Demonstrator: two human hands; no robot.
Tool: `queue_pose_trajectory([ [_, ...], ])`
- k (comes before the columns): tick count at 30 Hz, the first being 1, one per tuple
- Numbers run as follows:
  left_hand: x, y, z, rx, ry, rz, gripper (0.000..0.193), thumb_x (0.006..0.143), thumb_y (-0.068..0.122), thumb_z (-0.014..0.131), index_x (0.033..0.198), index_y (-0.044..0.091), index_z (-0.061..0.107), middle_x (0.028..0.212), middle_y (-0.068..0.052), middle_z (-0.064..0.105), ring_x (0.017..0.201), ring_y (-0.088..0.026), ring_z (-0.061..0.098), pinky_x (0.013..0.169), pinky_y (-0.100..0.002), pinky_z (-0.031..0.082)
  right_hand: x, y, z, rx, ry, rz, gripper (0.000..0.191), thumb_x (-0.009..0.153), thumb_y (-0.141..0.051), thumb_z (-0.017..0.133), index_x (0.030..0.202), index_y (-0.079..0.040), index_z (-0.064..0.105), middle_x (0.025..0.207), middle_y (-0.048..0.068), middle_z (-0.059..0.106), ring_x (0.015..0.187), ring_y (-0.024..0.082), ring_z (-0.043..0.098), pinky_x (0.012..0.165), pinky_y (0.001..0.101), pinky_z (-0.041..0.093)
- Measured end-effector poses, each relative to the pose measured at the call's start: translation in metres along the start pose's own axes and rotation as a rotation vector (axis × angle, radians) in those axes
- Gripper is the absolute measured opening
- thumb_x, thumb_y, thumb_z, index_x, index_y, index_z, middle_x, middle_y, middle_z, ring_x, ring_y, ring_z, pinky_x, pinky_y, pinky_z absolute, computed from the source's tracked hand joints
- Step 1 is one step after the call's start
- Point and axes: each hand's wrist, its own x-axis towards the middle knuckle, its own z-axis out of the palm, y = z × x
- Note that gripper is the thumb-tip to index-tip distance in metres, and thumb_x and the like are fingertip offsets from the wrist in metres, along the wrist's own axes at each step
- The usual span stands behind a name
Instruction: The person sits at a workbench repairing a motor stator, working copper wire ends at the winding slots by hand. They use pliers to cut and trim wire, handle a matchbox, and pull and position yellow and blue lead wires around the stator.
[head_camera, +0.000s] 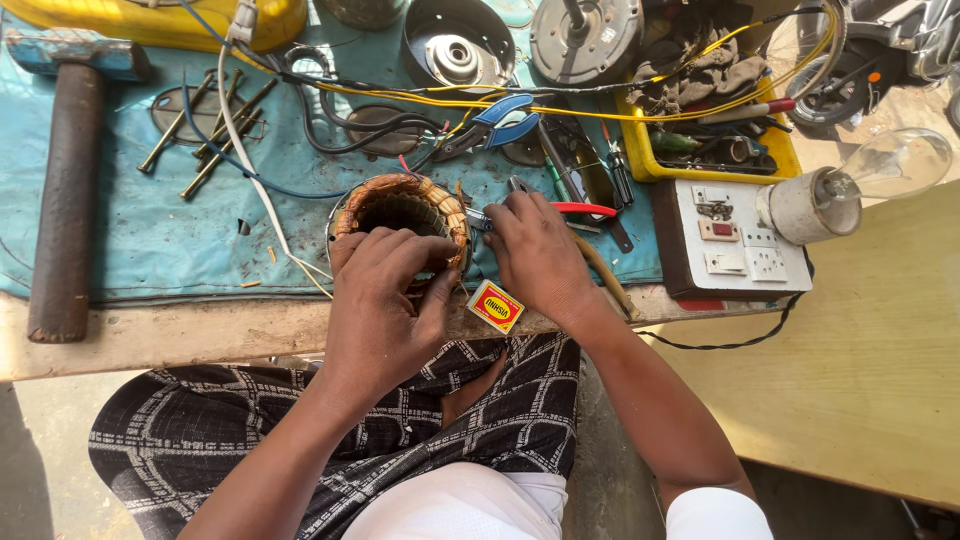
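Both forearms reach up from the near edge of the frame to the near edge of the bench. The left hand (385, 300) lies palm down with its fingers curled over the near rim of the stator (402, 215), thumb pressed against its outer side, so it grips the rim. The right hand (535, 255) sits just to the right of the stator, fingers folded around the red-handled pliers (560, 209), whose metal nose touches the stator's right edge.

The stator is a round ring of copper-coloured windings wrapped with tan binding, with a dark slotted core inside. It rests on the blue cloth (130, 240) near the middle of the bench, close to the near edge. Thin yellow, black and white wires (262, 195) run from it toward the far side.

A small matchbox (495, 306), yellow and red with a printed label, lies tilted at the bench edge between the two wrists. To the right stands a white switchboard (740, 245) on a brown base, with a red switch and a socket, and a clear light bulb (880, 165) in a white holder beside it. Farther off lies a yellow tray (640, 150) holding rags and small tools, and blue-handled pliers (495, 122) lie on the cloth. A hammer (68, 170) with a rusty handle lies at the far left.
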Motion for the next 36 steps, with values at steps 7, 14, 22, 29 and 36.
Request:
queue_pose_trajectory([
  [7,-0.005,-0.002,-0.004,-0.024,-0.01,-0.035,0.016,0.082,0.005,0.076,0.097,0.009,0.071,0.088,-0.002,0.071,0.091,-0.023,0.066,0.096,-0.04,0.039,0.001,-0.002,0.001,0.049,0.0,0.056,0.025,0.087,-0.016,0.07,0.104,-0.002,0.058,0.109,0.02,0.059,0.109,0.04,0.057,0.096,0.0501,0.047],
  [14,-0.002,-0.009,-0.006,-0.021,-0.036,-0.086,0.017,0.081,0.005,0.076,0.096,0.009,0.069,0.088,-0.003,0.07,0.092,-0.025,0.065,0.094,-0.042,0.038,-0.006,-0.01,-0.019,0.497,0.308,0.276,0.031,0.097,-0.006,0.066,0.128,-0.002,0.06,0.095,0.012,0.07,0.077,0.025,0.068,0.07,0.0351,0.055],
  [22,-0.001,-0.013,0.001,0.008,-0.048,-0.07,0.021,0.081,0.005,0.074,0.1,0.008,0.067,0.091,-0.007,0.066,0.098,-0.028,0.063,0.096,-0.044,0.037,-0.026,-0.042,-0.008,0.483,0.405,-0.198,0.018,0.095,0.0,0.077,0.112,-0.003,0.071,0.1,0.009,0.07,0.086,0.021,0.068,0.075,0.0315,0.055],
  [29,0.003,-0.012,0.001,-0.001,-0.07,-0.106,0.02,0.08,0.004,0.073,0.099,0.007,0.067,0.091,-0.007,0.067,0.097,-0.028,0.064,0.095,-0.043,0.037,-0.01,-0.04,-0.013,0.264,0.556,-0.247,0.017,0.095,0.003,0.077,0.109,-0.002,0.069,0.099,0.008,0.07,0.089,0.025,0.069,0.079,0.0366,0.054],
  [36,0.009,-0.014,0.003,-0.014,-0.075,-0.107,0.021,0.079,0.003,0.074,0.099,0.007,0.068,0.09,-0.006,0.068,0.096,-0.027,0.064,0.095,-0.043,0.037,-0.003,-0.031,-0.012,0.196,0.55,-0.376,0.019,0.092,0.004,0.077,0.108,0.001,0.068,0.098,0.009,0.07,0.087,0.025,0.069,0.077,0.0383,0.052],
])
